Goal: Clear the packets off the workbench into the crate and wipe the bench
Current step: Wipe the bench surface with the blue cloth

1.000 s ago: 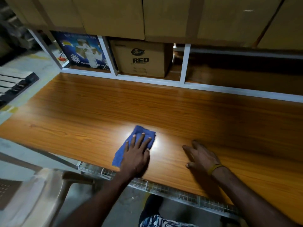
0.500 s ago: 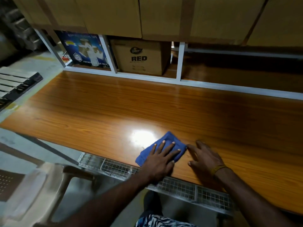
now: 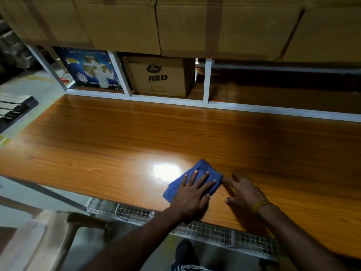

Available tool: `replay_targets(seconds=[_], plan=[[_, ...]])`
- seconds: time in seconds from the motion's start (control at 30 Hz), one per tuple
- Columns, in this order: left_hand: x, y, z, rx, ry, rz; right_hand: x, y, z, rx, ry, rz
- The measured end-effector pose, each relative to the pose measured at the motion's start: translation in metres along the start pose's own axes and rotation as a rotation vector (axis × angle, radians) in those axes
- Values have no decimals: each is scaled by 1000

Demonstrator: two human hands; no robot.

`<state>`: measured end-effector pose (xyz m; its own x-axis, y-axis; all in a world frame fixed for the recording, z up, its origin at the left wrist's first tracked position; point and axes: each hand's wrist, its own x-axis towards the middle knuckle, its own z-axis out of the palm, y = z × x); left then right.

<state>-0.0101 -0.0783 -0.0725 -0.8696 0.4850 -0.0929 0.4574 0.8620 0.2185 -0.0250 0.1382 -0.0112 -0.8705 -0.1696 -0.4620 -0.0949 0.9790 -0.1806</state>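
Note:
A folded blue cloth (image 3: 202,170) lies on the wooden workbench (image 3: 121,137) near its front edge. My left hand (image 3: 193,196) presses flat on the cloth with fingers spread and straight. My right hand (image 3: 244,192) rests on the bench just right of the cloth, fingers spread, fingertips close to the cloth's edge. A yellow band is on that wrist. No packets show on the bench top, and no crate is plainly visible.
A wire mesh rack (image 3: 205,229) runs under the bench's front edge. Behind the bench, white shelf bays hold a brown "RED" carton (image 3: 158,77) and a blue printed box (image 3: 91,69); large cartons (image 3: 195,22) sit above. A pale chair (image 3: 33,241) stands lower left.
My left hand has slid the blue cloth to the right along the bench, until it is beside my right hand. The right hand has stayed about where it was.

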Motion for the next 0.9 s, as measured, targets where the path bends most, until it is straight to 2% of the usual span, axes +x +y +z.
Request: replay_targets(seconds=[0.07,0.13,0.2,0.3,0.37,0.43,0.5,0.6,0.67,0.8,0.83,0.9], plan=[[-24,-34,2,15,-1,89,1,2,0,9,6,11],[-33,-68,-1,50,43,66,4,4,1,12,20,17],[-19,-84,-8,47,68,-80,11,4,-1,4,13,27],[27,-71,-21,-52,112,-376,26,-2,-7,29,-14,51],[57,-54,-24,-103,107,-455,38,-4,-12,34,-30,57],[73,-37,-23,-93,66,-348,48,-6,-18,41,-37,81],[70,-31,-17,-48,29,-100,58,-3,-24,52,-43,100],[55,-60,-20,-28,2,158,70,5,-27,75,-73,132],[61,-94,-25,-17,11,127,79,10,-28,75,-79,132],[111,-131,-36,-37,104,-281,93,13,-35,78,-88,133],[123,-125,-38,-59,105,-325,94,12,-39,100,-87,140],[140,-112,-38,-67,124,-257,102,16,-41,114,-68,155]])
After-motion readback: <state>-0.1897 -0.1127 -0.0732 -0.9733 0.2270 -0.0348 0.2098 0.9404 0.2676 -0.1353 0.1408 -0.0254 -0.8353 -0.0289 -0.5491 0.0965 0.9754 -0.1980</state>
